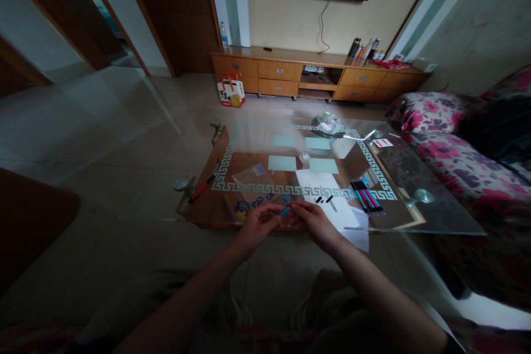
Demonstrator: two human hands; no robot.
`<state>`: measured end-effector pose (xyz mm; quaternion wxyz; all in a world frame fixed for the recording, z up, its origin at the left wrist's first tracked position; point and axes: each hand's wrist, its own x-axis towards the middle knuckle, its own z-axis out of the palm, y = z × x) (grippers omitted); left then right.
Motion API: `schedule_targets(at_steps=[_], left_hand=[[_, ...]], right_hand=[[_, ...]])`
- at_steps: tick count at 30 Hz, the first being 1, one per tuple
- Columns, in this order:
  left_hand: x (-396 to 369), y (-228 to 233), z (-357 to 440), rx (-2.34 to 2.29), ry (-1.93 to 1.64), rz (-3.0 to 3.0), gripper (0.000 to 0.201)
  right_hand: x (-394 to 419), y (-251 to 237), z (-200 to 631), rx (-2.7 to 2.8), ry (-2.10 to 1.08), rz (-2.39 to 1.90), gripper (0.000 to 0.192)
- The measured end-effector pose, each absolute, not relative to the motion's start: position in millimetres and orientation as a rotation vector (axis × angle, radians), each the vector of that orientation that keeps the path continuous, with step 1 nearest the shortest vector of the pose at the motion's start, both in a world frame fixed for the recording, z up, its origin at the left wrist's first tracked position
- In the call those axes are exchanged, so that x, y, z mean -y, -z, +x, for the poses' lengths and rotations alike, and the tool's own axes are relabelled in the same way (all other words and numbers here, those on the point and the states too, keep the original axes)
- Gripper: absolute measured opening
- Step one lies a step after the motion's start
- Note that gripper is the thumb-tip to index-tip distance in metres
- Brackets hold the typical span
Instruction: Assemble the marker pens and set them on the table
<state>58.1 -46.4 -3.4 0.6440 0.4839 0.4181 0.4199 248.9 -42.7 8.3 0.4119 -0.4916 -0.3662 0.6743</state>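
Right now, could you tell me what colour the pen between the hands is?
Light blue pen, seen in the head view.

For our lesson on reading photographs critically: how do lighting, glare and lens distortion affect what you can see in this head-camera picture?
Head view: dim overall, foreground arms and lap darkest; the glass tabletop reflects pale light, washing out its far half; door frames and walls bow outward at the edges; the left hand and right hand holding the blue pen look soft.
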Motion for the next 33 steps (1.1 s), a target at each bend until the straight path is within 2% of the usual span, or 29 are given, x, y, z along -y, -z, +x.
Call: schedule_targets(at_steps=[4,11,18,24,33], left_hand=[[45,6,58,-1.02,-1.021,1.217,0.027],[44,1,58,-1.051,-1.07,1.303,0.03],[48,0,58,-1.031,-1.051,1.406,0.036],[49,5,60,-1.025,-1.158,1.267,0.04],[48,3,58,-0.999,-1.258,1.195,0.035]], right_hand=[[45,-6,247,0.698,-1.869,-1.15,0.023],[46,-6,247,0.569,-1.986,-1.107,0.017],[45,-1,248,0.555,-1.956,-1.106,0.017],[47,4,248,0.565,-1.939,-1.098,0.021],[45,1,247,0.457,-1.989,-1.059,0.012]])
